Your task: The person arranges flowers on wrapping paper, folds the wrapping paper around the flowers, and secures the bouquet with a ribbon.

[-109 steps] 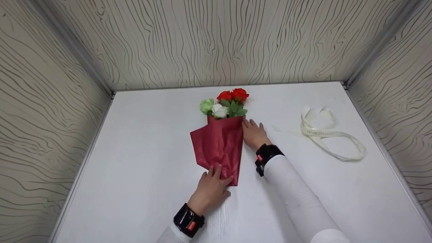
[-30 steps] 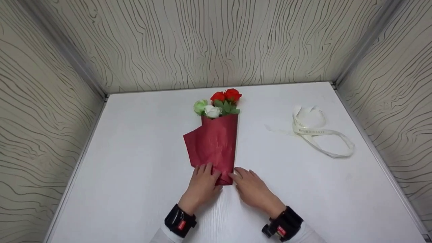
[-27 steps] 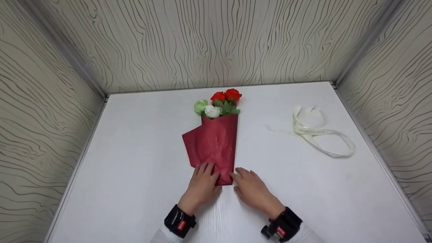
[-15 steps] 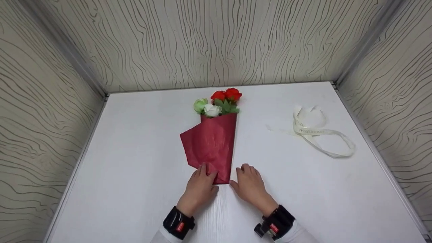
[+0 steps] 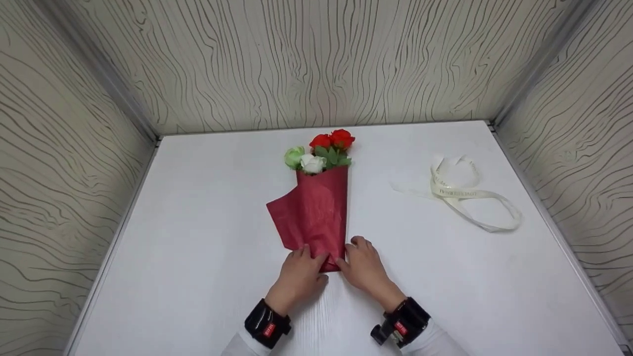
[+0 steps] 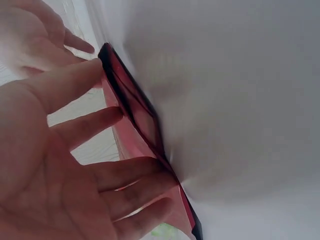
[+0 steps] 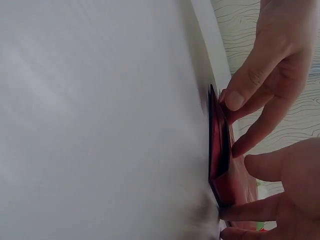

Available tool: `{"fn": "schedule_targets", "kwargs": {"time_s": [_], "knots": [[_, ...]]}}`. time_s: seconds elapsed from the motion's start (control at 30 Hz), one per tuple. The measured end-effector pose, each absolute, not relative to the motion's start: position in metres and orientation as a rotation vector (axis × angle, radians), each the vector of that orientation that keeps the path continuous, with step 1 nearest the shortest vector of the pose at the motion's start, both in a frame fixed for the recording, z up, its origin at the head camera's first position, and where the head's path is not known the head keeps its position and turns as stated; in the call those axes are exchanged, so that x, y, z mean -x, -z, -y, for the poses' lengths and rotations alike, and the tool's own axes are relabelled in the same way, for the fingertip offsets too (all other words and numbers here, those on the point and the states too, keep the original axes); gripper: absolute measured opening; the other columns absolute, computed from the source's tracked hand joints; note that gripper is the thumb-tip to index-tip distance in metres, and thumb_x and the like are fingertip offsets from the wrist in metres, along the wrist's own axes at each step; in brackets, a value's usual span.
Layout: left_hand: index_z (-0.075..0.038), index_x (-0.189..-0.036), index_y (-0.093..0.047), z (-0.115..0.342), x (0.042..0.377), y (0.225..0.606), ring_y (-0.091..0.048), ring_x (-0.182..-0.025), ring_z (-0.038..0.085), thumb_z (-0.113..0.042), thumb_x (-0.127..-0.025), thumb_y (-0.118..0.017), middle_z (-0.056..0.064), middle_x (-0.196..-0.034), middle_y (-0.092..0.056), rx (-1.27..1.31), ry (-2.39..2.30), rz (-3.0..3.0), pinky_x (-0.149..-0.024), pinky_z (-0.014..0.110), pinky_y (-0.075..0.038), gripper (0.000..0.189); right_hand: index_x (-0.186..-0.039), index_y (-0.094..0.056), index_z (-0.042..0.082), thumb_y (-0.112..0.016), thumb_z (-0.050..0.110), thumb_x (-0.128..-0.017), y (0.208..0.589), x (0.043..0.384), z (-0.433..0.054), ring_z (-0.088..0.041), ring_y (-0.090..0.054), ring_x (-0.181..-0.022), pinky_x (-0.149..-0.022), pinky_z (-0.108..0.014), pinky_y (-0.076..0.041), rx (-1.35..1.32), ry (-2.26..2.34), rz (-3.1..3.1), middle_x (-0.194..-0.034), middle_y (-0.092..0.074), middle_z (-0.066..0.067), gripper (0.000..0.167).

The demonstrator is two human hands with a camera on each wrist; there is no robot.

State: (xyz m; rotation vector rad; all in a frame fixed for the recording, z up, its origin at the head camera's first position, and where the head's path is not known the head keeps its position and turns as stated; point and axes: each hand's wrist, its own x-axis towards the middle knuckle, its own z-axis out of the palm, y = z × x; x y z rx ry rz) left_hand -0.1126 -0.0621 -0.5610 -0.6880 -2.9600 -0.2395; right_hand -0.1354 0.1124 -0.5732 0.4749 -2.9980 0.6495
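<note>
A bouquet wrapped in dark red paper (image 5: 324, 207) lies on the white table, its blooms toward the back. Red roses (image 5: 341, 139), a white flower (image 5: 313, 163) and a light green one (image 5: 294, 157) show above the wrap. My left hand (image 5: 299, 277) rests on the wrap's lower left, its fairly straight fingers pressing the paper. My right hand (image 5: 366, 267) lies against the lower right edge, thumb tip at the corner and fingers beside the paper. In the right wrist view, the lower end of the wrapping paper (image 7: 218, 140) gapes like a flat pocket between both hands.
A cream ribbon (image 5: 460, 193) with printed letters lies loosely looped on the right of the table (image 5: 198, 222). Wood-patterned panels (image 5: 316, 64) stand at the back and both sides. A paper flap (image 5: 284, 215) sticks out on the bouquet's left.
My right hand has come down from the wrap's upper right side to its lower right corner. Since half a second ago, both hands and the wrap's lower end have shifted slightly right.
</note>
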Motion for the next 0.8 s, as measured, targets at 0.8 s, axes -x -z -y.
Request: {"fn": "schedule_targets", "kwargs": {"time_s": [0.8], "knots": [[-0.027,-0.120,-0.055,0.056,0.110,0.551,-0.052,-0.097,0.027,-0.046,-0.074,-0.064,0.015,-0.102,-0.055,0.609,0.011,3.082,-0.080,0.051,-0.038,0.051,-0.096,-0.062,-0.004,-0.064,0.025,-0.078,0.571,0.141,-0.115,-0.030,-0.047,-0.096,-0.079,-0.042,-0.039,-0.406,-0.797,2.987,-0.104,-0.049,-0.015,0.035]]}}
